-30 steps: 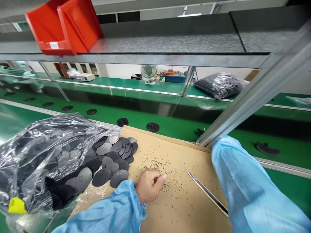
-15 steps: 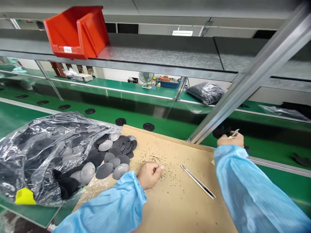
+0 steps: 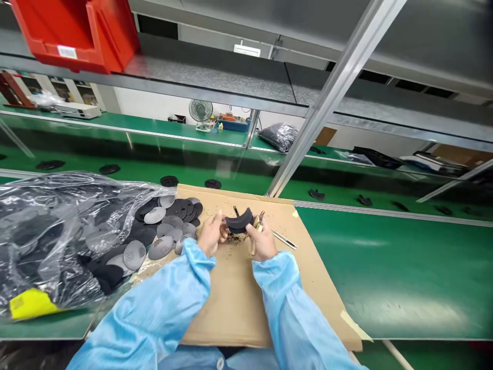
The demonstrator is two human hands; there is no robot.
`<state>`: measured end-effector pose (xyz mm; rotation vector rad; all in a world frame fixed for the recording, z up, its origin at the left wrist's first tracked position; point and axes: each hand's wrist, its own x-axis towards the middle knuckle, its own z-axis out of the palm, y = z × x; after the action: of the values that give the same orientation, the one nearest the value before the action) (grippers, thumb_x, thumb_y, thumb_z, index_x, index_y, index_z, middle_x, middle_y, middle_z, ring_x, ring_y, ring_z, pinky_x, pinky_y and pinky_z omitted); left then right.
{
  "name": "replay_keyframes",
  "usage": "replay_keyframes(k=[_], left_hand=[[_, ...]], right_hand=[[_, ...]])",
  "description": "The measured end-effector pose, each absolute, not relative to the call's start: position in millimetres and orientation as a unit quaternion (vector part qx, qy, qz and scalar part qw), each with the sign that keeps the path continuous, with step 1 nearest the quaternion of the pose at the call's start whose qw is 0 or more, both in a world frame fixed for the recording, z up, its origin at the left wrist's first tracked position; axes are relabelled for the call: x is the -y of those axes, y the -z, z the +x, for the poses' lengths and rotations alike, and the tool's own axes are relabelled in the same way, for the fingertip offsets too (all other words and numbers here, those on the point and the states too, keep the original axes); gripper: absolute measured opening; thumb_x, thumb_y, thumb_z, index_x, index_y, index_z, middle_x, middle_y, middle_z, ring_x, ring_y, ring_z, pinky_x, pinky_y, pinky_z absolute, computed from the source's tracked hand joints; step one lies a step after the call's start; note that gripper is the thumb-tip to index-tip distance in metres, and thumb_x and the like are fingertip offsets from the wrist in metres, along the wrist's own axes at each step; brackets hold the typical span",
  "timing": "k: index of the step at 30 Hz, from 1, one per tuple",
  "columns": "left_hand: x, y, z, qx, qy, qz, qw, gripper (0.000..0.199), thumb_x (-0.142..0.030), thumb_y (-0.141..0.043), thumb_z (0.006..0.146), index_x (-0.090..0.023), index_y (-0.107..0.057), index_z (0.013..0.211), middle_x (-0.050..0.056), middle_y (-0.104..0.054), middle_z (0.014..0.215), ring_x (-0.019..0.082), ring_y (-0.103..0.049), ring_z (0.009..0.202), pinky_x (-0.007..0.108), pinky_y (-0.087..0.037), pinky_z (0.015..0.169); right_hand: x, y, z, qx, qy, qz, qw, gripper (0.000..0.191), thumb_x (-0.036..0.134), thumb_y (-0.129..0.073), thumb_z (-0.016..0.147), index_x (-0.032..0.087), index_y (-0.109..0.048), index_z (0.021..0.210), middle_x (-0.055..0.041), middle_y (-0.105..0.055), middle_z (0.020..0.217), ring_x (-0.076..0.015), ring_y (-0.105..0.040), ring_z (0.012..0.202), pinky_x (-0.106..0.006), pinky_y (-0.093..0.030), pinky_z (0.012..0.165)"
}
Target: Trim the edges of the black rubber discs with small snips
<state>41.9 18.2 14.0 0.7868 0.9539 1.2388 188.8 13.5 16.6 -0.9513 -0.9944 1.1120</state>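
Observation:
Above the brown paper (image 3: 231,298), a curved black part (image 3: 239,221) is held between both hands. My left hand (image 3: 212,234) pinches its left end. My right hand (image 3: 263,240) grips its right end and also holds small metal cutters (image 3: 259,221). A white and black tool (image 3: 284,239) lies on the paper to the right of my right hand. Tiny dark bits are scattered on the paper around and beneath the part. Grey and black oval pieces (image 3: 160,247) lie left of my left hand, spilling from a clear plastic bag (image 3: 57,221).
A red bin (image 3: 77,36) stands on the overhead shelf (image 3: 215,77). A slanted metal post (image 3: 331,97) rises behind the paper. Dark parts (image 3: 212,184) are spaced along the green belt (image 3: 239,172). Farther back are a fan (image 3: 201,111) and a dark bag (image 3: 279,136).
The view has turned right. My right hand has come back from the belt to the paper with the cutters and a black part, and my left hand has taken hold of the part's other end.

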Motion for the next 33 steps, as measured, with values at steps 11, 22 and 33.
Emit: replay_keyframes(k=[11,22,33], left_hand=[[0.1,-9.1,1.8,-0.266,-0.436,0.187,0.839,0.015,-0.024,-0.063,0.084,-0.009,-0.062,0.089,0.004,-0.062,0.072,0.007,-0.057,0.054,0.015,-0.048,0.047],[-3.9,-8.7,10.2,-0.371,-0.567,0.226,0.700,0.046,-0.035,-0.082,0.062,-0.014,-0.058,0.096,0.002,-0.062,0.076,0.008,-0.055,0.058,0.016,-0.044,0.043],[-3.7,-4.4,13.9,-0.358,-0.621,0.219,0.662,0.043,-0.010,-0.084,0.048,-0.015,-0.056,0.081,0.001,-0.067,0.084,0.017,-0.066,0.083,0.034,-0.054,0.080]], right_hand=[[-12.0,6.6,153.0,0.580,-0.448,-0.401,0.549,0.039,0.038,-0.069,0.075,0.022,-0.057,0.109,-0.0034,-0.062,0.092,-0.0180,-0.059,0.081,-0.034,-0.049,0.079],[-0.3,6.0,169.6,0.739,-0.128,-0.489,0.447,0.027,0.024,-0.050,0.086,0.021,-0.057,0.112,-0.0087,-0.063,0.098,-0.0234,-0.059,0.093,-0.038,-0.048,0.086],[1.5,4.4,167.8,0.702,-0.197,-0.506,0.460,0.028,0.026,-0.054,0.083,0.018,-0.062,0.109,-0.0098,-0.067,0.104,-0.0238,-0.062,0.097,-0.037,-0.049,0.088]])
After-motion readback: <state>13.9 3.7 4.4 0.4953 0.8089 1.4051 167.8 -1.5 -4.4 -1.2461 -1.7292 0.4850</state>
